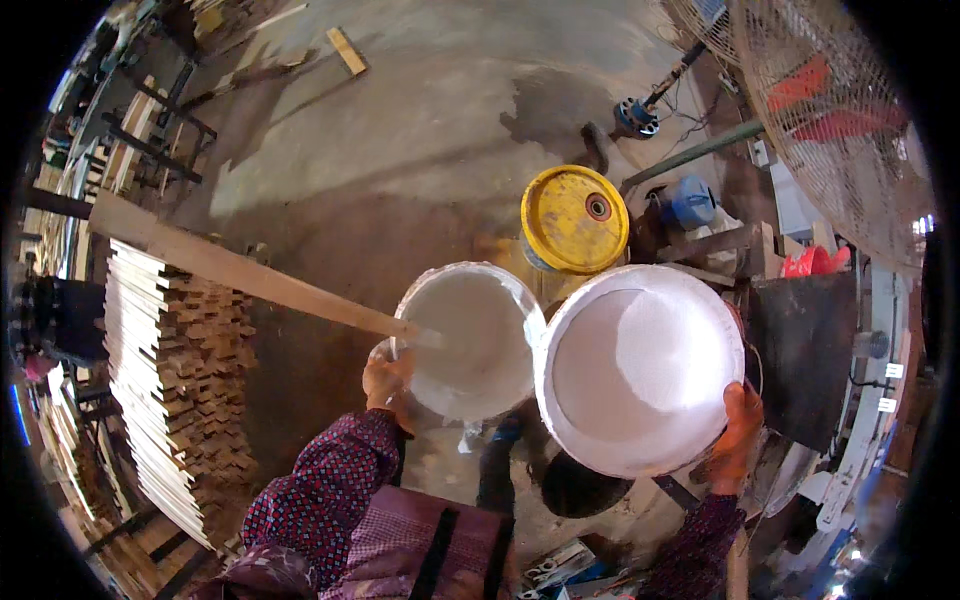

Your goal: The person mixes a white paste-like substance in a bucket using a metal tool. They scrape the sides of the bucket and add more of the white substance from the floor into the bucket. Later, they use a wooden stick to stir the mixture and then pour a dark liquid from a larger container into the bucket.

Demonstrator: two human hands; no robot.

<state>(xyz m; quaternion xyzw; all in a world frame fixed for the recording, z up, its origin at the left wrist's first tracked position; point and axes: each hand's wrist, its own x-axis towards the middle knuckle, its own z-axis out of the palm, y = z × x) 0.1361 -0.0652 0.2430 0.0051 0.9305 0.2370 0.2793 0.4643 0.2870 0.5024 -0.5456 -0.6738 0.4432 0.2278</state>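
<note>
A round bucket (pixel 403 300) with a crusted rim stands in front of me, holding greyish-white liquid (pixel 470 335). A long flat wooden board (pixel 250 272) slants into it from the left, its end dipped in the liquid. My left hand (pixel 388 378) grips the near left side of this bucket, just below the board. My right hand (pixel 738 435) is closed on the right edge of a larger white bucket (pixel 556 425), whose mouth faces up at me. Its inside is coated white and brightly lit in part. The two rims meet or overlap; I cannot tell which.
Behind the buckets is a yellow-lidded bucket (pixel 565 225). Stacked wooden strips (pixel 180 390) rise at the left. A large fan cage (pixel 820 110) and a blue container (pixel 692 203) are at the right. A loose wood piece (pixel 347 52) lies on the far floor.
</note>
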